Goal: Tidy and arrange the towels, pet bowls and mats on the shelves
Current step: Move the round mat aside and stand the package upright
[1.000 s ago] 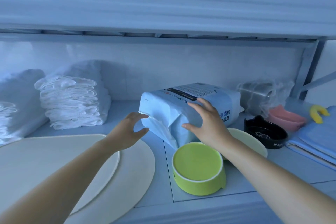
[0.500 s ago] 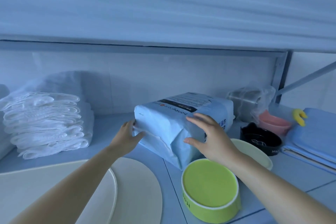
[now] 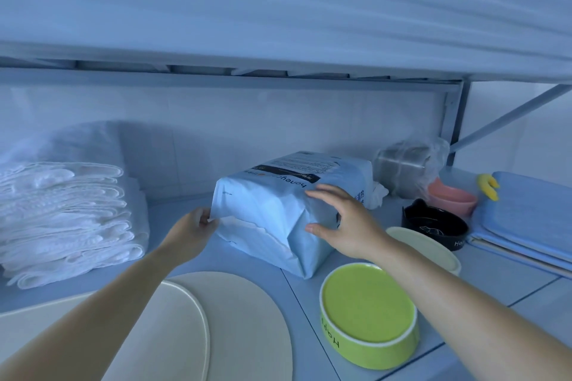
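A pale blue plastic pack [image 3: 278, 213] lies on the shelf [image 3: 235, 260] in the middle. My left hand [image 3: 193, 227] pinches its loose flap at the left corner. My right hand [image 3: 343, 219] lies spread over the pack's right front, thumb against its side. Folded white towels [image 3: 65, 219] are stacked at the left. Two cream oval mats [image 3: 241, 325] overlap at the front left. A green bowl [image 3: 368, 312] stands at the front right, with a cream dish [image 3: 433, 247], a black bowl [image 3: 436, 223] and a pink bowl [image 3: 453, 198] behind it.
Blue mats [image 3: 532, 219] lie stacked at the far right with a yellow toy [image 3: 487, 185] on top. A clear-wrapped bundle [image 3: 408, 167] sits against the back wall. The upper shelf [image 3: 278, 25] hangs low overhead, and a metal post [image 3: 458, 120] stands at the right.
My left hand has closed on the pack's flap at its left corner. My right hand stays on the pack's right front. The pack has shifted little; the camera has tilted.
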Action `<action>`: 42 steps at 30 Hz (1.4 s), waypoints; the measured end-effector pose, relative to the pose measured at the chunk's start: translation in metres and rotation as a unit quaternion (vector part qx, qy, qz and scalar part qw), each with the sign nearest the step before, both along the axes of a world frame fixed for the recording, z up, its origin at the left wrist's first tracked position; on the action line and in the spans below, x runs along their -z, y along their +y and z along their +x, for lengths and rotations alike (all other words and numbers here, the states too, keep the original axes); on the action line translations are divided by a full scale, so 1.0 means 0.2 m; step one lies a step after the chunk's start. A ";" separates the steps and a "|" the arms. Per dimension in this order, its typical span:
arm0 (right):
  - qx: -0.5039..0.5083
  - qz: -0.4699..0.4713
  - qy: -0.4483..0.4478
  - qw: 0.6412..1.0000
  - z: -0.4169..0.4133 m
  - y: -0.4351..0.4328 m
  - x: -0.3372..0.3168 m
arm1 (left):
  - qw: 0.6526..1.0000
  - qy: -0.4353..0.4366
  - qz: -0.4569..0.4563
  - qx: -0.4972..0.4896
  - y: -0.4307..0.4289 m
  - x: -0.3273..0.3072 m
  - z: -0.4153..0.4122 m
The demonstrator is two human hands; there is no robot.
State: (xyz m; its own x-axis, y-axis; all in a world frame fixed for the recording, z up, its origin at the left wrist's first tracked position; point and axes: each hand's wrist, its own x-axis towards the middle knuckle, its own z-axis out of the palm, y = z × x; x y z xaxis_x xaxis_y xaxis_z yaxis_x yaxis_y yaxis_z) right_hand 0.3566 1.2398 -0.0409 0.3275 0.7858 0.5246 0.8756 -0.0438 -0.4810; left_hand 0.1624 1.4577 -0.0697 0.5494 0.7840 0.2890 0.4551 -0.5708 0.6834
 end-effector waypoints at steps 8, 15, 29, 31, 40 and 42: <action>-0.050 -0.042 0.017 0.998 0.10 0.03 -0.06 | 0.998 0.044 0.016 -0.040 -0.12 0.01 -0.18; -0.001 -0.020 -0.024 1.000 0.16 -0.07 -0.05 | 0.997 0.022 0.026 -0.065 -0.34 0.04 -0.20; -0.075 -0.038 0.056 0.995 0.08 -0.26 0.07 | 0.987 -0.074 0.001 -0.142 -0.62 0.09 -0.12; -0.085 -0.041 0.059 0.994 0.06 -0.26 0.09 | 0.985 -0.069 0.012 -0.156 -0.64 0.10 -0.10; -0.073 -0.046 0.071 0.994 0.03 -0.19 0.10 | 0.984 -0.084 0.011 -0.154 -0.59 0.11 -0.08; -0.062 -0.040 0.058 0.996 0.03 -0.17 0.10 | 0.984 -0.087 -0.002 -0.157 -0.56 0.10 -0.08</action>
State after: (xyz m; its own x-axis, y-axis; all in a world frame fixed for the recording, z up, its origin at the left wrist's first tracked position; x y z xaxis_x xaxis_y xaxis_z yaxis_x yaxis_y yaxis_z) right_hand 0.3621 1.2063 -0.0607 0.2810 0.8616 0.4228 0.8153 0.0182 -0.5788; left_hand 0.1467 1.3454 -0.0902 0.2230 0.9086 0.3532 0.4835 -0.4177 0.7692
